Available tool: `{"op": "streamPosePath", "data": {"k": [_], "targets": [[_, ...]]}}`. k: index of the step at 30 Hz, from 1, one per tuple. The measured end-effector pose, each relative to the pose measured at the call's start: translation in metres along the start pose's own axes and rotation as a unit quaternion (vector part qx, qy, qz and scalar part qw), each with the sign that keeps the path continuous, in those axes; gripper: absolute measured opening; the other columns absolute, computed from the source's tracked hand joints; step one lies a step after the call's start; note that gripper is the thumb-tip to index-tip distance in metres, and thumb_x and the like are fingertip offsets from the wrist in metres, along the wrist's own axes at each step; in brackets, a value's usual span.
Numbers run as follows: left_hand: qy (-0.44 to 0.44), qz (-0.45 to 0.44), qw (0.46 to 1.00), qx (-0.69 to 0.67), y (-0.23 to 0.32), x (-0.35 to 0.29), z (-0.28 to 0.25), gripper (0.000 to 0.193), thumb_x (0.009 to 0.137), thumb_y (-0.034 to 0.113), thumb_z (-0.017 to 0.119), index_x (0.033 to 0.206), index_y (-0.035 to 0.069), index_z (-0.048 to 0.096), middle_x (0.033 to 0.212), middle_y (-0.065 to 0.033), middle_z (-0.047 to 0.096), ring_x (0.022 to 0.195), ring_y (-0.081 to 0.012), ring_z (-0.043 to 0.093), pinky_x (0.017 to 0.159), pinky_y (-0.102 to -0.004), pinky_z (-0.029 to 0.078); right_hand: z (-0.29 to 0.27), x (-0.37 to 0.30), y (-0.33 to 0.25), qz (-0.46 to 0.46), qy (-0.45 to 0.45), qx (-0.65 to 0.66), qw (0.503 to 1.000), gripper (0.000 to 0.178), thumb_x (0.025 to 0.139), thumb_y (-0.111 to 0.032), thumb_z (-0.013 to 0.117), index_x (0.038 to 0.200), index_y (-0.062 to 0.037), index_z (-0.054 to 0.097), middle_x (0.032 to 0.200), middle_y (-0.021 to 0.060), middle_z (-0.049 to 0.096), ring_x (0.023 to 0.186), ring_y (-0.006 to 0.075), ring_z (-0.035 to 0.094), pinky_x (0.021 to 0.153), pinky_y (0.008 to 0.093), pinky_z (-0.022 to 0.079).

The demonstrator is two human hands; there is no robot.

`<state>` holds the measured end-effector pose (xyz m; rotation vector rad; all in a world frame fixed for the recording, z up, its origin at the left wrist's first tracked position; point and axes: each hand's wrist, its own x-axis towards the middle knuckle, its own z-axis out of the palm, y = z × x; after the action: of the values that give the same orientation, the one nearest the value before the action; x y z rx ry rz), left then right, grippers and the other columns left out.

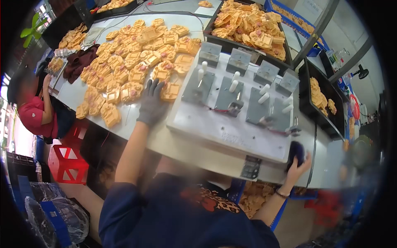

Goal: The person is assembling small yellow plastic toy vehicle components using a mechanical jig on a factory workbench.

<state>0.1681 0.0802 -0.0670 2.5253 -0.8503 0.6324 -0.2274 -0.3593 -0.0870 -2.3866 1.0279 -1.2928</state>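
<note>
My left hand [152,106], in a grey glove, lies with its fingers stretched out at the near edge of a spread of tan moulded plastic parts [131,60]. Its fingertips are beside or on one tan part [170,91]; the exact contact is hard to see. In front of me stands a white test fixture [231,138] with grey plates, white pegs and clear blocks. At its right front corner my right hand [297,168], with a bracelet at the wrist, is closed around a dark rounded object [295,153] whose kind I cannot make out. The fingers there are partly hidden.
Black trays of tan parts stand behind the fixture [248,33] and at the right [322,99]. A metal post [316,35] rises between them. Another person [39,111] sits at the left, near a red stool [68,165]. Below the table is a blue crate [258,198] of parts.
</note>
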Motion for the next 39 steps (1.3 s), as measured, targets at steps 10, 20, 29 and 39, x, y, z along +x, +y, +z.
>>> {"op": "streamPosePath", "data": {"k": [10,20,29,39], "targets": [[0.001,-0.016,0.994,-0.106,0.001,0.004,-0.011,0.071,0.070,0.020,0.077,0.132,0.006,0.045,0.129,-0.0159,0.050,0.120,-0.0348,0.049,0.100,-0.0416,0.042,-0.057,0.000,-0.097,0.188,0.125,0.110,0.968,0.049,0.084,-0.010,0.060,0.130,-0.0043,0.045,0.133,0.0076,0.045,0.120,0.0249,0.041,0.096,0.0414,0.035],[-0.036,-0.194,0.929,-0.312,-0.023,0.005,0.011,0.073,0.074,0.029,0.072,0.133,-0.001,0.043,0.130,-0.0209,0.051,0.119,-0.0304,0.051,0.102,-0.0376,0.040,0.001,-0.039,-0.206,-0.134,0.136,0.353,0.916,0.028,0.075,-0.009,0.050,0.101,0.0022,0.051,0.100,0.0197,0.052,0.089,0.0266,0.049,0.081,0.0365,0.040],[-0.289,-0.258,0.895,-0.220,-0.004,0.037,-0.013,0.065,0.071,0.046,0.073,0.113,-0.002,0.058,0.095,-0.0136,0.067,0.084,-0.0269,0.064,0.076,-0.0355,0.049,0.055,-0.024,-0.331,0.007,-0.326,0.423,0.845,0.040,0.078,-0.007,0.064,0.117,-0.0021,0.055,0.105,0.0121,0.060,0.096,0.0238,0.059,0.083,0.0347,0.046],[0.036,-0.266,0.717,-0.643,0.043,0.084,-0.054,0.043,0.086,0.016,0.066,0.123,0.003,0.048,0.104,-0.0067,0.063,0.083,-0.0161,0.063,0.069,-0.0255,0.050,0.114,-0.027,-0.355,-0.068,-0.341,0.497,0.795,0.056,0.073,-0.008,0.063,0.126,-0.0050,0.049,0.114,0.0102,0.058,0.103,0.0207,0.058,0.088,0.0323,0.047]]}}
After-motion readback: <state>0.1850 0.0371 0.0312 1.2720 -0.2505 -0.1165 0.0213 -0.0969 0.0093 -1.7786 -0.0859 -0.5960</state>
